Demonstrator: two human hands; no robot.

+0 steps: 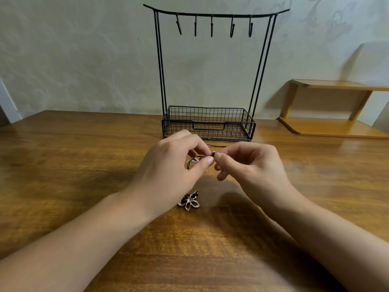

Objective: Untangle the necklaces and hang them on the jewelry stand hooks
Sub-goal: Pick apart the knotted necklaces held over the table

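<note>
Just below the frame's centre, the left hand and right hand met, fingers pinching a black necklace cord above the counter. A flower pendant lay nearer the viewer. Behind stood the jewelry stand, its hooks bare.

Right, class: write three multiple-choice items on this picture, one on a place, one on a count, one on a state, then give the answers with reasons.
1. Where is the flower pendant?
A. in the basket
B. on the table
C. on a hook

2. How many hooks does the jewelry stand have?
A. three
B. five
C. seven

3. The hooks are:
A. all bare
B. all filled
C. half filled

Answers: 1 B, it lies on the table under the left hand. 2 B, five hang from the top bar. 3 A, nothing hangs there; both hands, right hand too, pinch a black cord.
</note>
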